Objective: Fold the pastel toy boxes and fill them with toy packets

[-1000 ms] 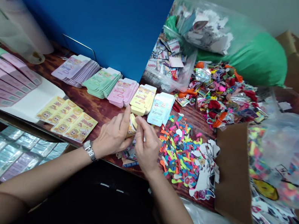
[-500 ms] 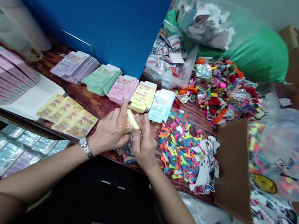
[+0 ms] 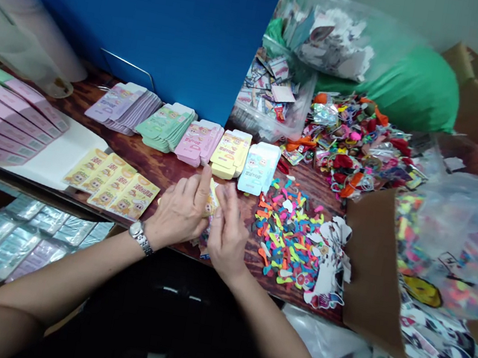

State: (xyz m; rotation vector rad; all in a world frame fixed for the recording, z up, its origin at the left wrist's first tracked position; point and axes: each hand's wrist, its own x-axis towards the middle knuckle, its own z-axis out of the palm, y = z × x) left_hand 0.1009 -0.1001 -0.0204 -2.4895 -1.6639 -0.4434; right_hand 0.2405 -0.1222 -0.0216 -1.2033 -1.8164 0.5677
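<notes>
A small yellow box is held between my two hands, and most of it is hidden by my fingers. My left hand, with a silver watch at the wrist, is wrapped over its left side. My right hand pinches its right end. Just beyond my hands lie stacks of flat cartons: yellow, pink, light blue, green and purple. To the left, several yellow boxes lie in an overlapping row.
Small colourful balloons and white cut-outs are heaped at right. An open cardboard box stands beyond them. Mixed trinkets are piled behind. Pink and green boxes line the left; a blue panel rises at the back.
My fingers have closed further over the yellow box, covering more of it. My right hand's fingers have drawn together at its end. The view has shifted slightly.
</notes>
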